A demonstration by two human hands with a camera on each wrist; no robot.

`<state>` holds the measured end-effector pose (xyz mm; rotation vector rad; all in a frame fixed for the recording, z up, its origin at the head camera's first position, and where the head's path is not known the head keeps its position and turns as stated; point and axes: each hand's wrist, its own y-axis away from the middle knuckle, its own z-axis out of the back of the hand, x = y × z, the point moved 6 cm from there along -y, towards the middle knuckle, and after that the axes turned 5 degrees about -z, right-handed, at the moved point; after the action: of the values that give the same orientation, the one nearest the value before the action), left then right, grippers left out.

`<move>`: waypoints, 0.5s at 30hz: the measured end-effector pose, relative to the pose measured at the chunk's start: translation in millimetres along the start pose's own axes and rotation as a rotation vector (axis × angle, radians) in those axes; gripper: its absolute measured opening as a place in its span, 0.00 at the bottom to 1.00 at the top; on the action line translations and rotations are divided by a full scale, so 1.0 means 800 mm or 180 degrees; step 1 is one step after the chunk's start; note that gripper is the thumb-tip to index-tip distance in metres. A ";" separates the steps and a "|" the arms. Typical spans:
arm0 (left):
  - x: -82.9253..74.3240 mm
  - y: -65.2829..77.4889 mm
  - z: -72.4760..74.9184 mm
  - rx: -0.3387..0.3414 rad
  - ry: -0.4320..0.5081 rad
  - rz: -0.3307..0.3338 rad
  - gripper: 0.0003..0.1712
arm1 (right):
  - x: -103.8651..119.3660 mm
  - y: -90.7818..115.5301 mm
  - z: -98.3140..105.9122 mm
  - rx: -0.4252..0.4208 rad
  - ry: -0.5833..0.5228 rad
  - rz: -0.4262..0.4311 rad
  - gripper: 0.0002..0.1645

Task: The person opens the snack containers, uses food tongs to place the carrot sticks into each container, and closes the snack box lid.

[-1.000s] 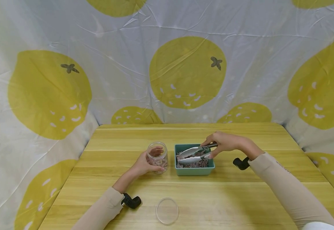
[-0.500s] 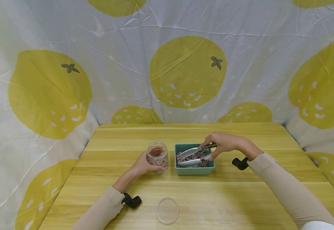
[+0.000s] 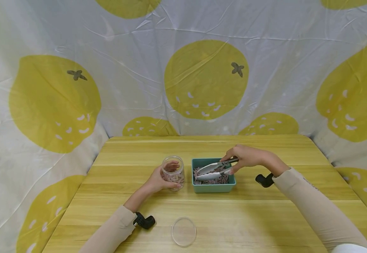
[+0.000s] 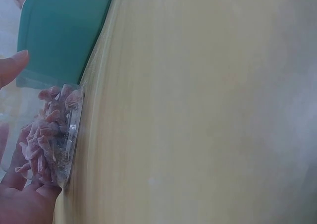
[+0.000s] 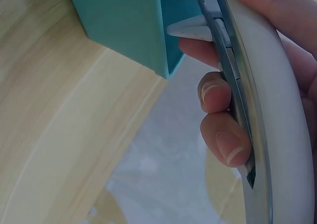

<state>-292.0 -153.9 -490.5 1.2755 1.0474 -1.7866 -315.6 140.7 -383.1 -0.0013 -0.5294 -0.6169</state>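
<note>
My left hand (image 3: 155,181) grips a clear jar (image 3: 173,172) that stands without its lid on the table. Pinkish-brown dried pieces (image 4: 44,135) fill the lower part of the jar. To its right is a teal rectangular bin (image 3: 214,189), holding more of these strips (image 3: 215,181). With its fingers and thumb, my right hand (image 3: 248,156) holds a pair of tongs (image 5: 247,85) over the bin. The tongs' pale heads reach down among the strips; whether they pinch any is unclear. In the right wrist view, several fingers curl around the tongs' handle.
A round clear lid (image 3: 184,232) lies on the wooden table (image 3: 250,218) near the front. Behind the table hangs a white cloth (image 3: 133,88) printed with yellow fruit. Each wrist carries a black camera mount (image 3: 145,221).
The tongs' heads spread wider half a second ago and have now come closer together among the strips. The left hand and the jar have stayed in place.
</note>
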 end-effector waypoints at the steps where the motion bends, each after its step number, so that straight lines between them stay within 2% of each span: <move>1: 0.000 0.000 0.000 0.0002 -0.0012 -0.0006 0.46 | 0.000 0.001 0.000 -0.0002 -0.0007 -0.0003 0.31; 15: 0.000 0.000 0.000 0.0001 0.0017 -0.0019 0.46 | -0.002 0.013 0.011 -0.0023 -0.0192 -0.0110 0.30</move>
<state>-292.0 -153.6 -490.3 1.2794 1.0550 -1.7886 -315.1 151.3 -374.3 -0.0178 -0.5864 -0.6541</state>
